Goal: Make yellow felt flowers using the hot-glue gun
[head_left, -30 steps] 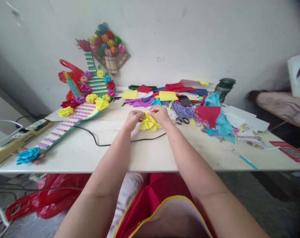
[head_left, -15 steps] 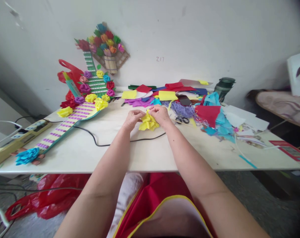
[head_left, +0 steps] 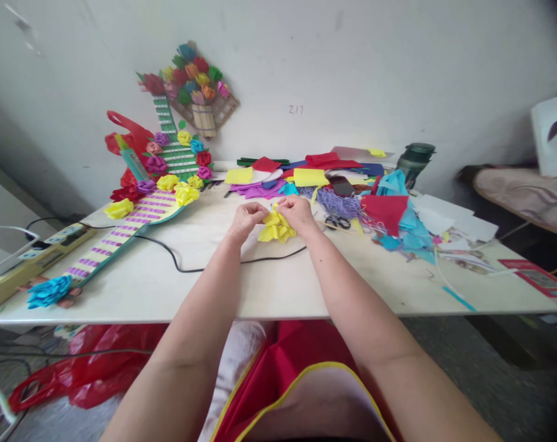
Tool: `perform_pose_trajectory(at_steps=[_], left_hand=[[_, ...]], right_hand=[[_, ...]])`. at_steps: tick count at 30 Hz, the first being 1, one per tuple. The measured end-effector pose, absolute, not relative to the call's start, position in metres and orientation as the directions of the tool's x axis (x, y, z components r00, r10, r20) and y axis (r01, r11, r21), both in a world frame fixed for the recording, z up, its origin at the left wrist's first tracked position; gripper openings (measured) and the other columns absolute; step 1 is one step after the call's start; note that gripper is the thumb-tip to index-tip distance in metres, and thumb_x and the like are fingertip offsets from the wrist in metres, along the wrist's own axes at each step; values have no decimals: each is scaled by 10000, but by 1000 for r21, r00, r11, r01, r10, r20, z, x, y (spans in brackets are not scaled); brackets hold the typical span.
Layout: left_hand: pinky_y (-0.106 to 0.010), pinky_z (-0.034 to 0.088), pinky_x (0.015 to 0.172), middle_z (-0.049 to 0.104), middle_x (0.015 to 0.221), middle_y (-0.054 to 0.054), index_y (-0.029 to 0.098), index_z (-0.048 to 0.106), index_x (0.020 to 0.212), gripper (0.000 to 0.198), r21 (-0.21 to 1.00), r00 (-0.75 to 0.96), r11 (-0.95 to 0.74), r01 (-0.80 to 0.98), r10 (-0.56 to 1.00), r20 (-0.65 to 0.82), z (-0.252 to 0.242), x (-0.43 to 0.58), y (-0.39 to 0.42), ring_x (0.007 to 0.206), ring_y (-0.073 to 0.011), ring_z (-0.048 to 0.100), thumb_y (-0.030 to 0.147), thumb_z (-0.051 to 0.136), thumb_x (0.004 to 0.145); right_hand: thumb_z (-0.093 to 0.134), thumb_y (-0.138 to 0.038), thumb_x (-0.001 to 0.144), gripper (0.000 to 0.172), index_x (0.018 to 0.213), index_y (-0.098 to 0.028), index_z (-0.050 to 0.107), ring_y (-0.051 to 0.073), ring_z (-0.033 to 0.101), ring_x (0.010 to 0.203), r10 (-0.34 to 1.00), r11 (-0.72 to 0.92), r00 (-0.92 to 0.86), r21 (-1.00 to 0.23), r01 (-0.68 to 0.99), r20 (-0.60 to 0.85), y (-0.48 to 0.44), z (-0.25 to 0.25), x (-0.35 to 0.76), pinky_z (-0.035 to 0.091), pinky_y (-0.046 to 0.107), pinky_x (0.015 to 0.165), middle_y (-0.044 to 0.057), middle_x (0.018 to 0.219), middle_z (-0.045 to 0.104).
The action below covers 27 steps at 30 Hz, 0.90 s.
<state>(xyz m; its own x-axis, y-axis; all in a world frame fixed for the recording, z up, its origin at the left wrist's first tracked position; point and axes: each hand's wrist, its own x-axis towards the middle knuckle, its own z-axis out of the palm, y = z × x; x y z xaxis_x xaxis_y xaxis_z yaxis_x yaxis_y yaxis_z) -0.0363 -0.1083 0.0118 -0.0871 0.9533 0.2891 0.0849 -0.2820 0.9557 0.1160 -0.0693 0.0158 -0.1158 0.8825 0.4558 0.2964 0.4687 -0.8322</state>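
Observation:
A ruffled yellow paper flower [head_left: 277, 228] is held just above the white table, between my two hands. My left hand [head_left: 247, 219] pinches its upper left edge with thumb and forefinger. On the other side my right hand [head_left: 297, 212] grips the top of the flower, its fingers curled in. The fingertips partly hide the flower's upper part. Left of my hands lies a guitar-shaped board [head_left: 142, 216] with purple stripes and paper flowers along it.
A black cable [head_left: 186, 269] crosses the table before my hands. Scissors [head_left: 337, 222], purple shredded strands [head_left: 336, 202] and coloured paper sheets [head_left: 309, 177] lie behind and to the right. A dark bottle [head_left: 415, 164] stands at the back; a power strip [head_left: 38, 261] sits at the left edge.
Both hands stay in nearly the same place on the yellow flower, with only slight finger movement. The whole view has shifted very slightly.

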Motion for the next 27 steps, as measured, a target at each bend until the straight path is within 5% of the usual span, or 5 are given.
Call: perform_pose_trajectory(at_steps=[15, 27], left_hand=[[-284, 446, 678, 651, 674, -16, 146, 656, 647, 260, 940, -5, -317, 123, 947, 320, 11, -37, -109, 650, -134, 559, 329, 788, 518], [-313, 458, 757, 677, 775, -38, 156, 638, 597, 229, 932, 57, -360, 48, 932, 357, 14, -36, -109, 758, -167, 596, 297, 795, 509]], right_hand=[[612, -248, 646, 93, 559, -215, 617, 180, 622, 713, 933, 351, -53, -867, 353, 356, -67, 16, 117, 502, 315, 751, -5, 650, 659], [610, -249, 625, 54, 597, -217, 642, 191, 636, 720, 963, 251, -8, -890, 381, 268, -67, 15, 117, 499, 310, 725, 4, 676, 671]])
